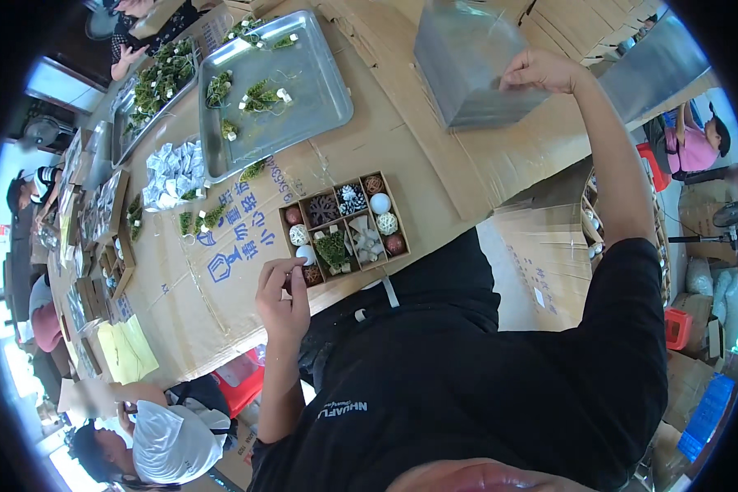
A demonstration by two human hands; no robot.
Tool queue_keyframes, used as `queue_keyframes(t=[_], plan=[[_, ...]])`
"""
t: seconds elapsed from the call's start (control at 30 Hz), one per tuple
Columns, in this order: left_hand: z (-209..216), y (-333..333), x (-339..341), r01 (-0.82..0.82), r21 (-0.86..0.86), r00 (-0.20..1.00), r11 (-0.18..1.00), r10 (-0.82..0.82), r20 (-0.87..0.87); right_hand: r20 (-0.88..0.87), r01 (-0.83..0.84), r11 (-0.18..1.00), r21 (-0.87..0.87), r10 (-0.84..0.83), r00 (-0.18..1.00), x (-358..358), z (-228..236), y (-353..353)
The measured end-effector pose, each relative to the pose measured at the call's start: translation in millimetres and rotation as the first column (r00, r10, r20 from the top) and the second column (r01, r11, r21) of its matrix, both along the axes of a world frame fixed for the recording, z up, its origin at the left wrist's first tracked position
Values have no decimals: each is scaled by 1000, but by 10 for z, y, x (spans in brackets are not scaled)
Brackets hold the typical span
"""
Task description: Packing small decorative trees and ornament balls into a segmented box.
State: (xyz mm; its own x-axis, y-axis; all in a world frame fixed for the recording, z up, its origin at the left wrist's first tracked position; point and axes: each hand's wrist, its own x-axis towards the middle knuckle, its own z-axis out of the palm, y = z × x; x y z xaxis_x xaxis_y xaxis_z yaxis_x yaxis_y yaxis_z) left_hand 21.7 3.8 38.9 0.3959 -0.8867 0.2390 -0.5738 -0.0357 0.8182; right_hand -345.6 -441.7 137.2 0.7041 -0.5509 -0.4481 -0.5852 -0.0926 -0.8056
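A divided cardboard box (317,195) lies near the table's front edge. Its compartments hold brown, white and woven balls, a pine cone with white tips, a dark snowflake, green moss and pale pieces. My left hand (283,299) is closed at the box's near left corner, thumb and forefinger on its edge. Out to the right, my right hand (541,72) pinches the edge of a clear plastic sheet or lid on a tall stack of clear plastic (467,74). How many layers the fingers hold is hidden.
A metal tray (324,98) with moss bunches sits at the back; a fuller tray (123,135) stands beside it. White crumpled pieces (175,176) and loose moss (209,218) lie nearby. Filled boxes (119,262) line the left. An open carton (541,262) stands at right. Other people work around.
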Motion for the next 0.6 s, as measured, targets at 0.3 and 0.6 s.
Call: queue_keyframes(t=[0.3, 0.6], plan=[[-130, 75, 8, -10, -28, 999, 1000, 9, -41, -22, -1, 998, -59, 0, 1000, 19, -9, -38], [-41, 152, 20, -20, -82, 999, 996, 23, 29, -81, -112, 610, -785, 78, 994, -10, -43, 647]])
